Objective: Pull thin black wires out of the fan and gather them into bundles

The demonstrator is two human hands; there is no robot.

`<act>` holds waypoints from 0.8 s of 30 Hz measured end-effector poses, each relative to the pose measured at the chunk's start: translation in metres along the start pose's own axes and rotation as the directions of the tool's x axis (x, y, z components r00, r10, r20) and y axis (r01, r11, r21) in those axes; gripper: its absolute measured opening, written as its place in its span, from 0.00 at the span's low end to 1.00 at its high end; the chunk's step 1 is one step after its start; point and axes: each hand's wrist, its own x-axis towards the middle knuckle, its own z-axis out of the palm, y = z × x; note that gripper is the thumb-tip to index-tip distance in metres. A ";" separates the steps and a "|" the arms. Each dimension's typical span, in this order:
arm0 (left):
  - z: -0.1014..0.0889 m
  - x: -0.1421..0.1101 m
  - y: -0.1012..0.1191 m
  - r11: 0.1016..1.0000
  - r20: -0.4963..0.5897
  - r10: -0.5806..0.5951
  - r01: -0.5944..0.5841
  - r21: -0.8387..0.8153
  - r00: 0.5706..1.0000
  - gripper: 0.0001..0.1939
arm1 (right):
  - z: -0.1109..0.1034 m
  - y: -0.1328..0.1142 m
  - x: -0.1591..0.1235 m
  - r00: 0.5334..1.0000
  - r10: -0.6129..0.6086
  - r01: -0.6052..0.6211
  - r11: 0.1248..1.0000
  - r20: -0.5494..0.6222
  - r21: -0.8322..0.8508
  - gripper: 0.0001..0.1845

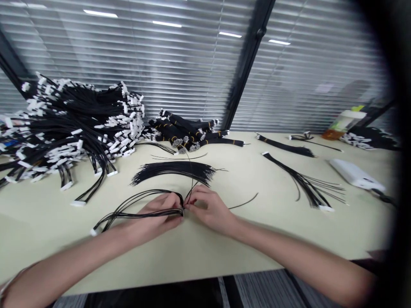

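Note:
My left hand [163, 211] is closed around one end of a black wire harness [138, 213]. Its wires loop out to the left and finish in a white connector [93, 232] over the table. Against that held end, the fingertips of my right hand [205, 207] pinch a thin black wire [192, 188], which rises from the fingers and curves away upward. The connector end between both hands is mostly hidden by the fingers. Just beyond the hands lies a flat bunch of loose black wires [173, 171]. A single wire [245, 201] rests right of my right hand.
A big heap of harnesses with white connectors [83, 115] fills the back left. Beside it are tied black wire bundles [189, 130]. Rightward lie another bundle [285, 146], a partly wired harness [298, 179], a white power bank [356, 174] and a cup [343, 124]. Blinds stand behind.

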 end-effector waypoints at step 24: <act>-0.003 0.001 0.004 0.997 0.032 -0.047 0.045 0.057 0.998 0.06 | 0.001 -0.002 0.002 0.999 -0.046 0.046 0.998 -0.010 -0.049 0.08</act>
